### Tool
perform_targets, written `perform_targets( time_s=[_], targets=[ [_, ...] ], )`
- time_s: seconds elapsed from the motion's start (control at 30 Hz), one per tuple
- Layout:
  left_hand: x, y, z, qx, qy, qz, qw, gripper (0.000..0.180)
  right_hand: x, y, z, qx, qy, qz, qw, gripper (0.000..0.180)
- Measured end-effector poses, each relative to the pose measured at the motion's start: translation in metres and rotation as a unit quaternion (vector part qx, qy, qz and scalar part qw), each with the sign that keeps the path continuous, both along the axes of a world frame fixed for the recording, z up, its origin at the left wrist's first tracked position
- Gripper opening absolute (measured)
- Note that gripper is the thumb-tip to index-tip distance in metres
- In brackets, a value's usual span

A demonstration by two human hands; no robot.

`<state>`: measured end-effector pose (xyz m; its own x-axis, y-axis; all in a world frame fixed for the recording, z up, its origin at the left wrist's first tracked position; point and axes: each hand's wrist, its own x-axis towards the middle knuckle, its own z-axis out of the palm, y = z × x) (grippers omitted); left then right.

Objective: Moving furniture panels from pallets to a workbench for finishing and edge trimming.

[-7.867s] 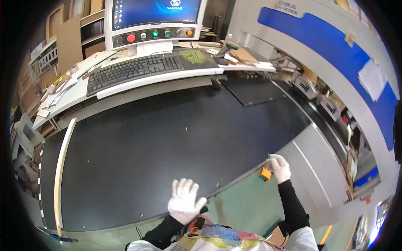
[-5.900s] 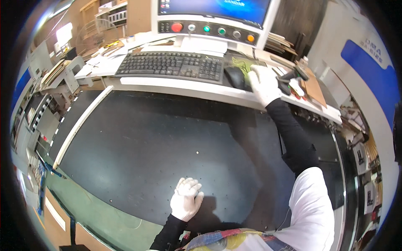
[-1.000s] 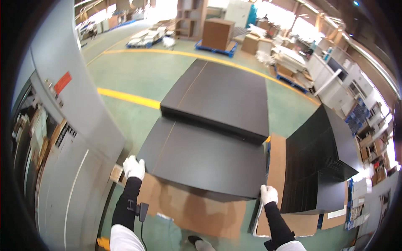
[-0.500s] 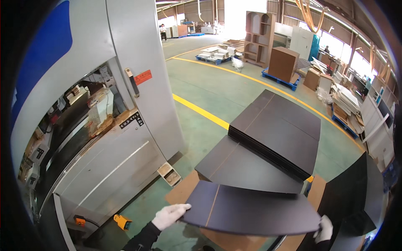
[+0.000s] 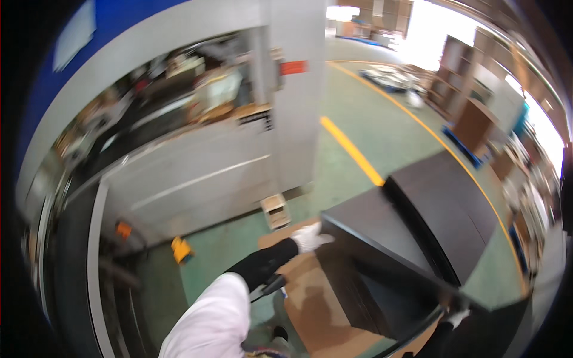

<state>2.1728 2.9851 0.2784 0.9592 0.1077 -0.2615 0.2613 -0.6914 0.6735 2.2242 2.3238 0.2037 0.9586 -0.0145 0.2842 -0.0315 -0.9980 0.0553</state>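
A dark flat panel point(image 5: 382, 249) is held between my two white-gloved hands, tilted steeply so that its long edge runs down to the right. My left hand point(image 5: 311, 237) grips the panel's left end, the arm in a black cuff and white sleeve. At the other end, low on the right, my right hand point(image 5: 456, 318) holds the panel, its fingers partly hidden and blurred. Just beyond the panel lies a stack of dark panels point(image 5: 447, 191), with a lower panel surface point(image 5: 376, 218) on its near side. Brown cardboard point(image 5: 316, 310) lies beneath.
A grey and blue machine point(image 5: 209, 173) with an open bay stands on the left. By its base are a yellow foot pedal point(image 5: 181, 250) and a small compartmented box point(image 5: 275, 212). A brown cabinet point(image 5: 471, 124) on a blue pallet stands at far right.
The view has swung left toward the machine. The panel, nearly flat before, has been tilted up steeply, with both hands still at its ends.
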Motion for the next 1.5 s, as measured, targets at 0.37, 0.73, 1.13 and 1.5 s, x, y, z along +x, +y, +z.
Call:
perform_targets(
  time_s=[0.37, 0.73, 1.13, 1.5],
  targets=[
    [-0.272, 0.064, 0.063, -0.022, 0.055, 0.322, 0.945, 0.08, -0.05, 0.228, 0.086, 0.385, 0.088, -0.29, 0.872, 0.059],
    [-0.607, 0.177, 0.151, 0.16, 0.025, 0.752, 0.639, 0.055, -0.096, 0.742, 0.112, 0.486, 0.433, 0.382, 0.656, 0.035],
    [-0.8, 0.276, 0.137, 0.278, 0.137, 0.793, 0.525, 0.042, -0.32, 1.172, 0.175, 0.313, 0.535, 0.554, 0.555, 0.03],
    [-0.763, 0.326, 0.11, 0.319, 0.11, 0.77, 0.542, 0.068, -0.49, 1.424, 0.227, 0.091, 0.228, 0.823, 0.513, 0.049]
  ],
)
